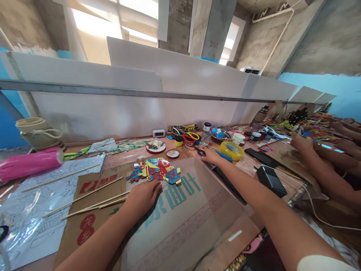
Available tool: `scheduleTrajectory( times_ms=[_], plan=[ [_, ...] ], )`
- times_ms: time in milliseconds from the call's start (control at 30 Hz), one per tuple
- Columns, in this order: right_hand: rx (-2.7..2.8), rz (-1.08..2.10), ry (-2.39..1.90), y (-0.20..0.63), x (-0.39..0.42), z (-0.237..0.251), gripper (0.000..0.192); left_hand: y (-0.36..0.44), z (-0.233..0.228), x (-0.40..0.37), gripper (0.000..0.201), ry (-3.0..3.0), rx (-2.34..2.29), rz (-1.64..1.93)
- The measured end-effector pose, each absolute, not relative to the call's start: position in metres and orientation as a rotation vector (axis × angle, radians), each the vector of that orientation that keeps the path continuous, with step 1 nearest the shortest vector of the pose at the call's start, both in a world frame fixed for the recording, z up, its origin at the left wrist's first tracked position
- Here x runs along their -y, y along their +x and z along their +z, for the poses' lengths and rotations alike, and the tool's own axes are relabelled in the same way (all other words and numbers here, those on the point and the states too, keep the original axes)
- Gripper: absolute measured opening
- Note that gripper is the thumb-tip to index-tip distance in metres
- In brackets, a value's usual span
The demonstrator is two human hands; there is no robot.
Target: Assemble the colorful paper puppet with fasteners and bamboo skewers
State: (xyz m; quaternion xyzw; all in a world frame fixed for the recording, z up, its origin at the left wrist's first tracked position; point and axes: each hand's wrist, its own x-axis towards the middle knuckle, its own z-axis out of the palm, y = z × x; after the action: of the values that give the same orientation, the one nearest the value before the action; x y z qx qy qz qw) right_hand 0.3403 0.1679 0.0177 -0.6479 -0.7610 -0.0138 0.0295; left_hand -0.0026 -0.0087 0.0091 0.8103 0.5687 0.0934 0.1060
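My left hand (143, 196) rests palm down on a flattened cardboard sheet (180, 222), fingers closed over the ends of thin wooden sticks (93, 205). Just beyond it lies a colourful cut-out paper figure (156, 171). My right hand (210, 155) reaches far forward and touches small black-handled scissors (200, 151); whether it grips them is unclear. A roll of yellow tape (231, 150) lies just right of that hand, with a blue pen (222, 155) between.
Round lids (155, 146), small jars (207, 132), and red-yellow scissors (189, 137) stand along the white back wall. A pink roll (29, 162) and clear printed sheet (31, 210) lie left. Black boxes (270, 180) and other people's hands (303, 143) are at right.
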Motion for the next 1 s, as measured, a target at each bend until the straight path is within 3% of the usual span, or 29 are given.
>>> scheduleTrajectory(
  times_ms=[133, 333, 567, 767, 1000],
  plan=[
    [2.395, -0.033, -1.836, 0.332, -0.159, 0.024, 0.038, -0.003, 0.008, 0.009, 0.037, 2.394, -1.679, 0.279],
    [2.418, -0.005, -1.732, 0.341, -0.154, 0.036, 0.061, -0.002, 0.009, 0.008, 0.038, 2.384, -1.672, 0.273],
    [2.313, -0.02, -2.01, 0.378, -0.164, 0.028, 0.035, -0.003, 0.009, 0.007, 0.038, 2.37, -1.66, 0.265],
    [2.263, -0.078, -2.091, 0.381, -0.161, 0.021, 0.035, -0.003, 0.008, 0.008, 0.038, 2.373, -1.67, 0.271],
    [2.005, -0.316, -2.296, 0.425, -0.157, 0.057, 0.048, -0.002, 0.008, 0.007, 0.038, 2.374, -1.665, 0.269]
  ],
)
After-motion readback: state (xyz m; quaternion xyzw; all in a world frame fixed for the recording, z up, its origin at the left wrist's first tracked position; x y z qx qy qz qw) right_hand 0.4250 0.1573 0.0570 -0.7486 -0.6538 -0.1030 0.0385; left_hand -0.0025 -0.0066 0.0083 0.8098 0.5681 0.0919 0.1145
